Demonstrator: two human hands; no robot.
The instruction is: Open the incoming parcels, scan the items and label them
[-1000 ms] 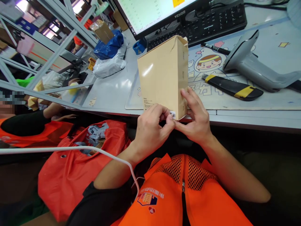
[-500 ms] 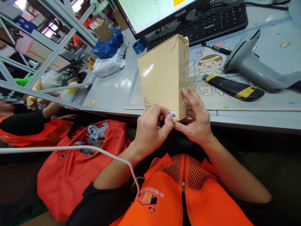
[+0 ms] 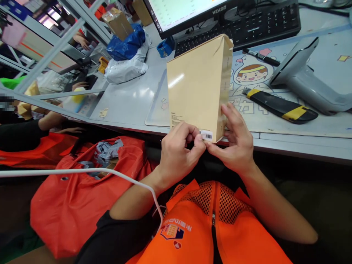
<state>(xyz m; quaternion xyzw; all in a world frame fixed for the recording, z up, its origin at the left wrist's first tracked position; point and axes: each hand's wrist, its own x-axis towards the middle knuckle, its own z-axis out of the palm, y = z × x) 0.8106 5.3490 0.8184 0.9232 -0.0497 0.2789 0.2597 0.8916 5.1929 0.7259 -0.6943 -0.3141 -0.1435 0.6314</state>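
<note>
A tan cardboard box (image 3: 196, 84) is propped at the table's front edge, with small print and a white barcode label (image 3: 206, 135) at its near lower corner. My left hand (image 3: 181, 146) is closed in a pinch at the box's lower edge, beside the label; whatever lies between thumb and forefinger is too small to make out. My right hand (image 3: 236, 139) grips the lower right corner, fingers on the narrow side and thumb beneath. Both thumbs nearly meet under the label.
Right of the box lie a black-and-yellow utility knife (image 3: 283, 104), a marker (image 3: 261, 57) and a grey barcode scanner (image 3: 302, 80). Behind are a keyboard (image 3: 261, 31) and monitor (image 3: 192, 14). Wrapped parcels (image 3: 126, 69) sit left. A red bag (image 3: 90, 198) hangs below; a co-worker's arm (image 3: 52, 119) is farther left.
The view has shifted slightly, so the table items appear farther right. The barcode label shows more fully beside my left fingers. Both hands keep their hold on the box.
</note>
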